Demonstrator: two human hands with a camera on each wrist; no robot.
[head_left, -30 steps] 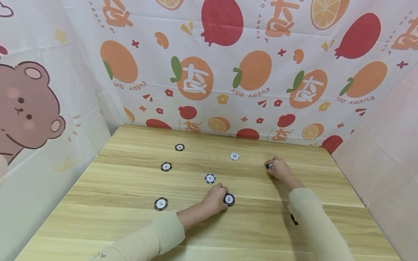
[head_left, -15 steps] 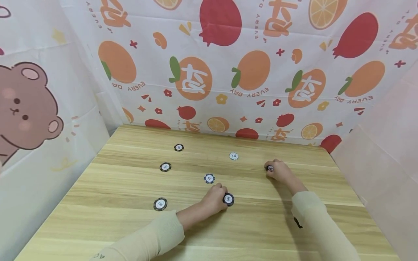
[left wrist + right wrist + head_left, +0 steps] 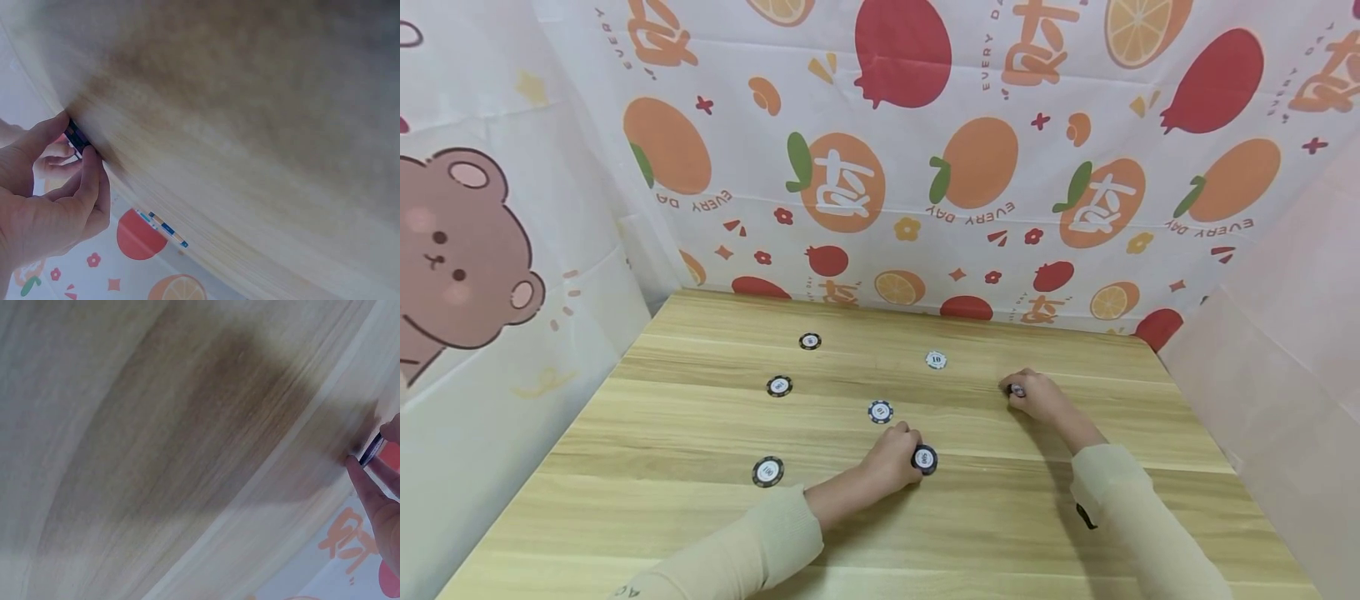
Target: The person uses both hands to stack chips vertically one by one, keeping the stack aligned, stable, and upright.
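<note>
My left hand (image 3: 892, 460) pinches a dark poker chip marked 500 (image 3: 926, 459) by its edges, at the middle of the wooden table. In the left wrist view, thumb and fingertips hold the rim of this dark chip (image 3: 76, 136). Farther back and to the right, my right hand (image 3: 1041, 396) pinches another dark poker chip (image 3: 1017, 390) with a pale centre. Fingers partly cover that chip. The right wrist view shows the chip (image 3: 372, 449) at the far right, tilted between thumb and finger.
Other poker chips lie flat: a blue-edged one (image 3: 881, 412), a white one marked 10 (image 3: 936, 360), and black ones (image 3: 779, 386) on the left, including one marked 100 (image 3: 768, 472). A dark object (image 3: 1086, 516) is partly hidden by the right sleeve. Fruit-print cloth (image 3: 850, 250) stands behind the table.
My right hand has shifted slightly toward me with its chip. My left hand stays in place on the 500 chip. The head view has turned very slightly.
</note>
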